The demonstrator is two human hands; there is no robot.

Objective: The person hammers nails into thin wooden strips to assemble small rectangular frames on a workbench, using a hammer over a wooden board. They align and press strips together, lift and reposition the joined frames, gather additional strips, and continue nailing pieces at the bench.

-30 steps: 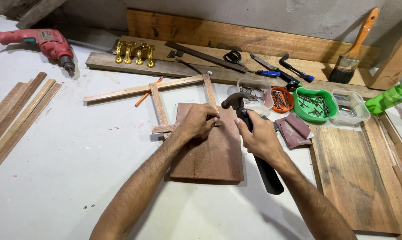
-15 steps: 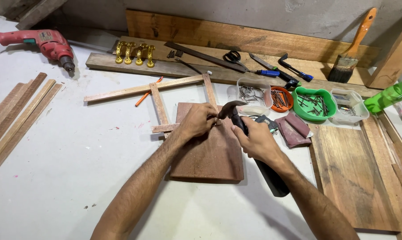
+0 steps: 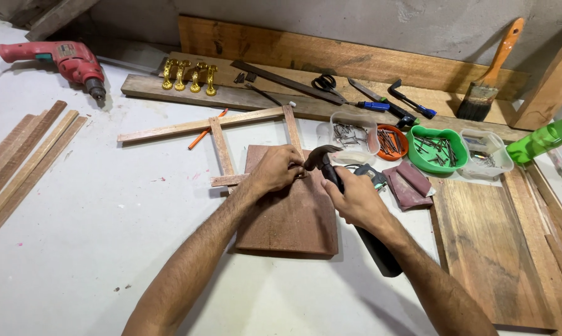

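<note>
A nail (barely visible) is pinched by the left hand (image 3: 280, 169); the claw hammer (image 3: 331, 171) is choked close by the right hand (image 3: 355, 198), so light taps are advised.

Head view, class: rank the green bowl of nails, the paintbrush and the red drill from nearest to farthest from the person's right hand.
1. Green bowl of nails: just up and to the right of the right hand, which grips a hammer.
2. Paintbrush: farther up and right, against the back plank.
3. Red drill: far left, at the top corner.
</note>
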